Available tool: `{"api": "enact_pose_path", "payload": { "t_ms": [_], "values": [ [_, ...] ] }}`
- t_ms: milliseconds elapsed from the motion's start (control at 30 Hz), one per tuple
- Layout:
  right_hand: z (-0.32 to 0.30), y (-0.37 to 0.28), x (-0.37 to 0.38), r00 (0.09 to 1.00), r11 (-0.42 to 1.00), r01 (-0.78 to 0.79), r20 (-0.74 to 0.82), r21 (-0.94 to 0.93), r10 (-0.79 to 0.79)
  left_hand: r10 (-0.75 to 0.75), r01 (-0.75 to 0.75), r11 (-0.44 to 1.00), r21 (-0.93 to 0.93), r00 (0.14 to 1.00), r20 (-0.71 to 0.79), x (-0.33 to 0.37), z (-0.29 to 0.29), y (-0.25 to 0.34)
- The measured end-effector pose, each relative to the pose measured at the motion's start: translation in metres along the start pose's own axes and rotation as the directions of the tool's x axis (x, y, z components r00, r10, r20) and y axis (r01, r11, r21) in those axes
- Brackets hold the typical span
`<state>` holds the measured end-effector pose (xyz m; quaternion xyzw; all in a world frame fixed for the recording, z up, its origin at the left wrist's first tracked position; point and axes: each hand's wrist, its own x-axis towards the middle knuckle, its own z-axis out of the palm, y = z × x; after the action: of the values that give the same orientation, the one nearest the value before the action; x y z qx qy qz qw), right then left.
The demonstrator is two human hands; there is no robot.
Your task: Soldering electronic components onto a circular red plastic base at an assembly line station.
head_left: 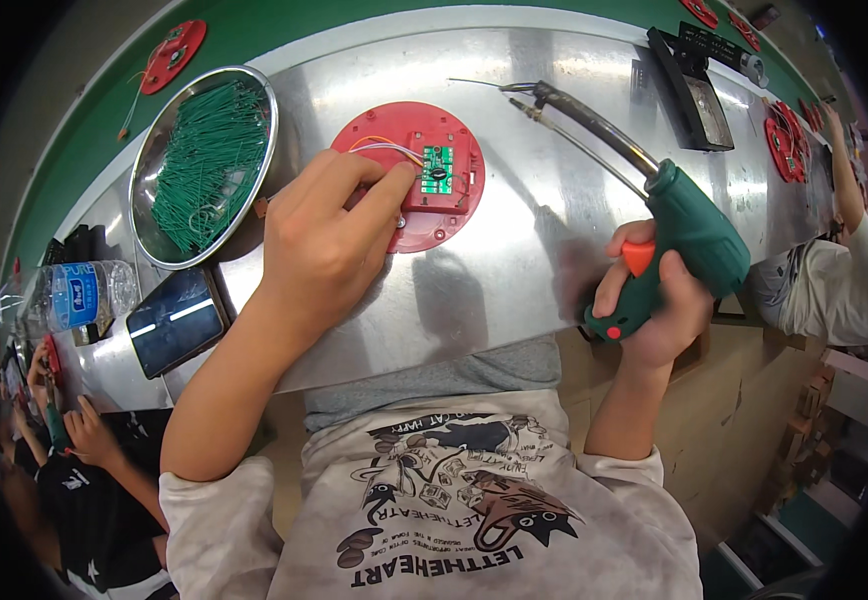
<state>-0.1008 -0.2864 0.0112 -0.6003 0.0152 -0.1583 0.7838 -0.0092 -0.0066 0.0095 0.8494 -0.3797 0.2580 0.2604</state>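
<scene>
My right hand (666, 312) grips a green soldering gun (699, 232) with an orange trigger, raised over the right part of the bench. Its metal tip and a thin wire feed tube point up and left, apart from the work. A round red plastic housing (386, 122) lies in front of me, with a small green circuit board (438, 178) in its raised box. Orange and white wires (384, 146) run to the board. My left hand (322, 228) rests at the housing's left side, its fingers pinched together beside the board. What the fingertips hold is hidden.
A steel bowl (272, 150) full of green wires (209, 160) stands on the metal bench at left. Near it lie a dark phone (178, 322) and a plastic bottle (79, 296). A black stand (696, 95) sits far right. Co-workers' hands show at both sides.
</scene>
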Motion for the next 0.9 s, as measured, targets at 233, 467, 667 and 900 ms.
{"api": "enact_pose_path", "payload": {
  "t_ms": [233, 467, 667, 900],
  "values": [
    [-0.004, 0.007, 0.000, 0.997, 0.999, -0.021, -0.069, 0.035, 0.023, 0.030, -0.030, 0.999, 0.040, 1.000, 0.000, 0.001, 0.000, 0.000],
    [-0.003, 0.006, 0.002, 0.996, 0.998, -0.041, -0.074, 0.049, 0.044, 0.088, -0.087, 0.989, 0.118, 0.996, 0.001, 0.002, -0.002, 0.001],
    [0.003, 0.000, 0.001, 0.992, 0.999, 0.007, -0.126, 0.046, -0.001, 0.027, -0.019, 0.991, 0.134, 0.998, -0.057, 0.012, -0.015, 0.005],
    [-0.005, 0.012, -0.006, 0.958, 0.986, 0.069, -0.286, 0.150, -0.024, 0.036, 0.005, 0.995, -0.099, 0.910, 0.413, 0.053, -0.018, -0.018]
  ]
}}
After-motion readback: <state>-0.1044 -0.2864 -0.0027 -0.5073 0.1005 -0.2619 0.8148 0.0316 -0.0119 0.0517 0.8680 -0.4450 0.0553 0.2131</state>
